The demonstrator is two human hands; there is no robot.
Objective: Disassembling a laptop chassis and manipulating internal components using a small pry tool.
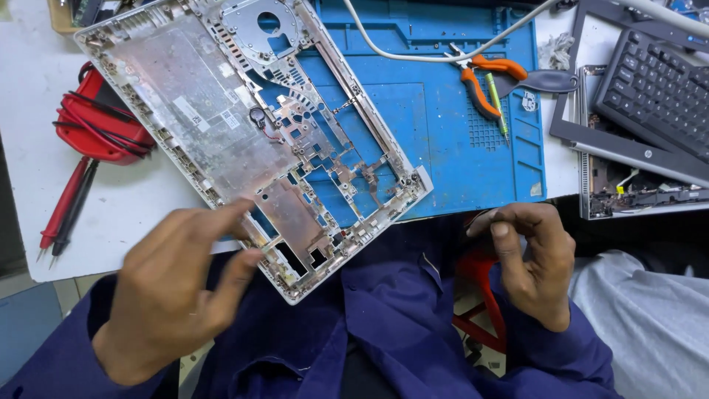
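laptop shell [244, 133] touched by left hand [173, 292]; right hand [532, 255] apart.

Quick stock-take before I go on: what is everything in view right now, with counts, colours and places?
Silver laptop base shell: one, tilted across mat and table edge.
Blue work mat: one, centre.
Orange-handled pliers: one, on mat.
White cable: one, over mat top.
Red multimeter: one, left, red and black probes beside.
Black laptop keyboard: one, right.
Left hand: touching shell's near edge.
Right hand: fingers pinched, off the shell; any contents unclear.
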